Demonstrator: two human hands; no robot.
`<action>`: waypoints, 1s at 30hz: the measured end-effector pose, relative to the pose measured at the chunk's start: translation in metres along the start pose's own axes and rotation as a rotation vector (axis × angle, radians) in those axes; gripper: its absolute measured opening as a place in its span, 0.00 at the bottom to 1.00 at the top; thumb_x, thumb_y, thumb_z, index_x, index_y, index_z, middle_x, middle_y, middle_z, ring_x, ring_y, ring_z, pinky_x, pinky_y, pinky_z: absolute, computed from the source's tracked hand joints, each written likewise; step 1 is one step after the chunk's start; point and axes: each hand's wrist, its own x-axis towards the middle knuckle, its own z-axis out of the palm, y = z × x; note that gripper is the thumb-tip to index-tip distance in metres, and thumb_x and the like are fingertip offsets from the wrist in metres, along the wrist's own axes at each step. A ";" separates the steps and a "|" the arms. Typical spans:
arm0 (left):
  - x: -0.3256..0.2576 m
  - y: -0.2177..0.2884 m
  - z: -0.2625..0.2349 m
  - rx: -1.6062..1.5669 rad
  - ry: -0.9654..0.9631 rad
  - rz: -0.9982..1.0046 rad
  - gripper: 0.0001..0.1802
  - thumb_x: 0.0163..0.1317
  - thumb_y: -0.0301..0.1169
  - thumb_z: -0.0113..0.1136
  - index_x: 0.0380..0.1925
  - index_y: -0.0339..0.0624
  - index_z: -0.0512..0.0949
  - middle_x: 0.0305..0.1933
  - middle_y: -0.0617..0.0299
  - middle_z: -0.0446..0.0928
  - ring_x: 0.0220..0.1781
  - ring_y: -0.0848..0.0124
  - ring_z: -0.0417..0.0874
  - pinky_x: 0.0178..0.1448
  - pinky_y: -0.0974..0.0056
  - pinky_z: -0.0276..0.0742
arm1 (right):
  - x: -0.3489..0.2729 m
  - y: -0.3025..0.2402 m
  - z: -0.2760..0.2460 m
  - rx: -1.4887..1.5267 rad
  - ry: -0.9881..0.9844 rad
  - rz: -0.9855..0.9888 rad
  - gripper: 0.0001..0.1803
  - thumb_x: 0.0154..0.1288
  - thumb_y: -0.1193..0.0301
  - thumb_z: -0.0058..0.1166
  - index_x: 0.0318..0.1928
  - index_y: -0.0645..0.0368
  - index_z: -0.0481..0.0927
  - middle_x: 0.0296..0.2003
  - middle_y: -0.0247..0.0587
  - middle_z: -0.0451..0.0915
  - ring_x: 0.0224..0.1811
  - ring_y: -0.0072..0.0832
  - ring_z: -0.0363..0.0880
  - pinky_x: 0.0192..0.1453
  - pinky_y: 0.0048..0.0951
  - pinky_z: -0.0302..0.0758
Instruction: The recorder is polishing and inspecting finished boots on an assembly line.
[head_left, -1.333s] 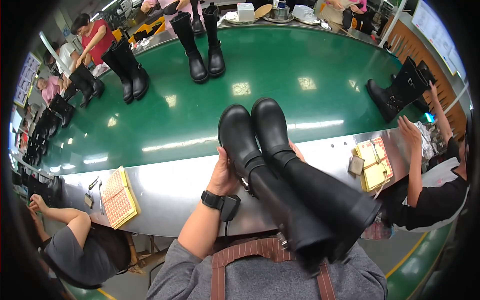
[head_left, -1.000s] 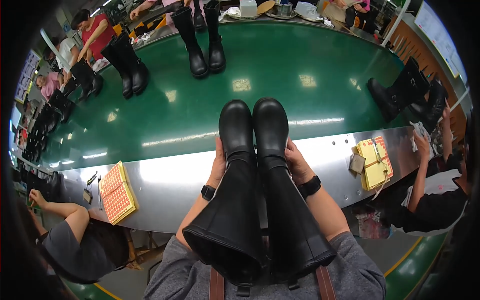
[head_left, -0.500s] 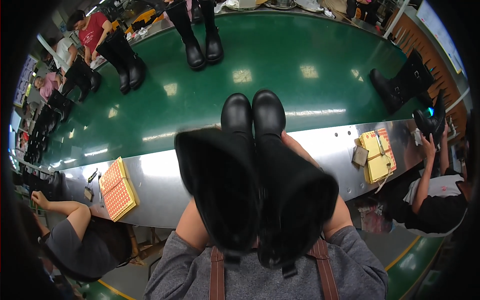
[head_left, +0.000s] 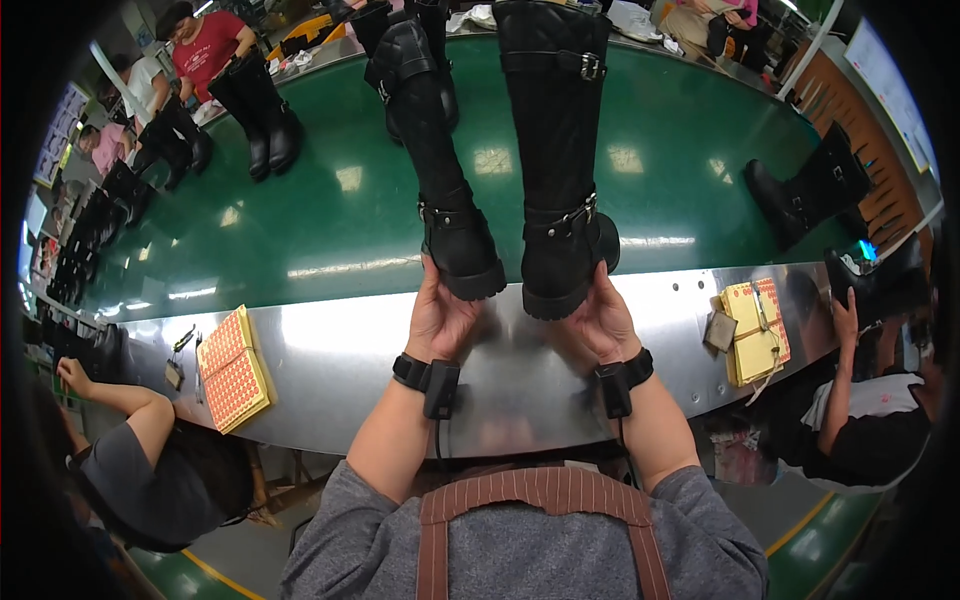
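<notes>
Two tall black boots with buckled straps are held up in front of me, shafts pointing away and heels toward me. My left hand supports the left boot at its heel, thumb along the side and the other fingers partly beneath the sole. At the heel of the right boot, my right hand grips in the same manner, its fingers largely hidden under the sole. The boots tilt apart slightly, with a gap between them. Black bands with small boxes and cables are on both my wrists.
A metal ledge borders the green surface. Sticker sheets in bundles lie at left and right. More black boots stand farther off. Co-workers sit on both sides; one at right handles a dark boot.
Both boots have swung from shaft openings toward me to shafts raised away and heels facing me. My hands, mostly hidden before, now show at the heels.
</notes>
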 end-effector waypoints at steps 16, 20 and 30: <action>-0.003 -0.009 0.007 0.438 0.203 0.118 0.32 0.67 0.52 0.52 0.63 0.44 0.64 0.62 0.58 0.74 0.61 0.64 0.77 0.59 0.59 0.79 | 0.007 0.004 0.010 -0.152 0.184 -0.144 0.29 0.70 0.56 0.53 0.65 0.57 0.64 0.63 0.41 0.70 0.65 0.36 0.69 0.69 0.43 0.68; -0.003 -0.010 0.002 0.446 0.188 0.133 0.32 0.67 0.52 0.53 0.63 0.44 0.65 0.62 0.58 0.74 0.62 0.64 0.76 0.61 0.59 0.77 | 0.008 0.003 0.007 -0.153 0.188 -0.147 0.29 0.71 0.56 0.51 0.66 0.56 0.63 0.64 0.40 0.69 0.67 0.36 0.68 0.70 0.43 0.67; -0.001 -0.006 -0.005 0.440 0.122 0.120 0.32 0.68 0.49 0.55 0.67 0.56 0.57 0.65 0.62 0.69 0.64 0.62 0.73 0.65 0.51 0.70 | 0.006 0.004 0.007 -0.221 0.169 -0.201 0.27 0.72 0.58 0.51 0.65 0.57 0.66 0.61 0.41 0.72 0.62 0.35 0.72 0.64 0.43 0.71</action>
